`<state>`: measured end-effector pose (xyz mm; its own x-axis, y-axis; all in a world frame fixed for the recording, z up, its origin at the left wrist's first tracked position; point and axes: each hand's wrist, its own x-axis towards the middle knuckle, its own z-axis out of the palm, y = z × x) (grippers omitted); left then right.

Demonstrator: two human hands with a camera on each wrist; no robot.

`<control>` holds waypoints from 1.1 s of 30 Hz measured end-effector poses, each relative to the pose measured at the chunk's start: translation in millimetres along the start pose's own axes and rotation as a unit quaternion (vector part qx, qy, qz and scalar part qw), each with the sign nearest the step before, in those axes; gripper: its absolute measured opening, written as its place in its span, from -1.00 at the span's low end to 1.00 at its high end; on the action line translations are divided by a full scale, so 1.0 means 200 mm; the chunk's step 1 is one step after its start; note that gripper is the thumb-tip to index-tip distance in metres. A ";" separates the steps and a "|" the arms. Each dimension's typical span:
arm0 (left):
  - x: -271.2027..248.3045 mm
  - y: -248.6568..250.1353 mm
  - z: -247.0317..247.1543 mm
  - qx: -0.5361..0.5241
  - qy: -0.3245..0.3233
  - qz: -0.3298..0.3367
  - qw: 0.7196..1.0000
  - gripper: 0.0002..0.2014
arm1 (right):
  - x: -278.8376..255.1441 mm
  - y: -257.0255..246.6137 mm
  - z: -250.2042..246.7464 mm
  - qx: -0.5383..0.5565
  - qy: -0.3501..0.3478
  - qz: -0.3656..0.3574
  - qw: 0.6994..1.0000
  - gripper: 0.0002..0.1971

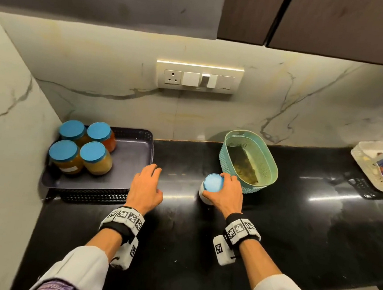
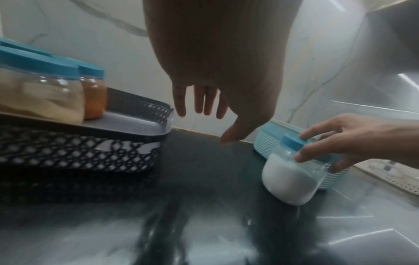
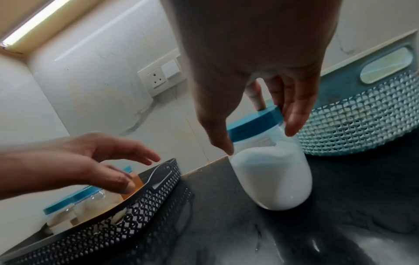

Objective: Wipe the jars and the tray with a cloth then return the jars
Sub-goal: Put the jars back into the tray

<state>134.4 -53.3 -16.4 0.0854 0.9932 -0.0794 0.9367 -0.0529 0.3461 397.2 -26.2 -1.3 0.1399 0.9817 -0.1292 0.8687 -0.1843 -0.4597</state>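
A dark tray (image 1: pixel 129 164) sits on a black lattice basket in the left corner, with several blue-lidded jars (image 1: pixel 93 156) grouped at its left end. My right hand (image 1: pixel 224 190) grips one more jar (image 1: pixel 212 182), blue-lidded and full of white powder, on the black counter right of the tray. Thumb and fingers hold it at the lid and neck (image 3: pixel 260 139). The left hand (image 1: pixel 147 182) hovers open beside the tray's right edge, holding nothing (image 2: pixel 211 125). A cloth (image 1: pixel 245 166) lies in the teal basket (image 1: pixel 270 176) behind the white jar.
The tray's right half (image 2: pixel 127 125) is bare. A white basket (image 1: pixel 371 166) with colourful items stands at the far right. Marble walls close the left and back sides, with a socket panel (image 1: pixel 196 77) above. The black counter (image 1: pixel 176 248) stretches in front of the hands.
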 end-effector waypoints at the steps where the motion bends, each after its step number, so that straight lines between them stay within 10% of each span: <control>1: -0.02 -0.05 -0.01 0.005 0.004 -0.015 1.000 -0.37 | -0.01 -0.01 0.01 0.008 0.003 -0.009 1.000 -0.20; 10: -0.21 -0.60 -0.01 0.040 -0.009 -0.134 0.990 -0.50 | -0.03 -0.63 0.10 0.099 0.044 -0.141 0.984 -0.21; 19: -0.19 -0.84 0.01 -0.009 -0.026 -0.087 0.996 -0.54 | 0.28 -1.33 0.43 0.063 -0.037 -0.157 0.985 -0.19; 24: -0.19 -0.85 0.03 -0.001 -0.040 -0.077 0.996 -0.32 | 0.42 -1.46 0.64 0.003 -0.071 -0.157 0.985 -0.16; 33: -0.18 -0.84 0.04 0.010 -0.043 -0.072 0.996 -0.61 | 0.49 -1.51 0.72 -0.005 -0.084 -0.132 0.988 -0.11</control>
<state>-24.1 -81.8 -79.2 -0.0222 0.9780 -0.2073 0.9479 0.0865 0.3067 79.8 119.5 -1.3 -0.1723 0.9736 -0.1500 0.8688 0.0785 -0.4889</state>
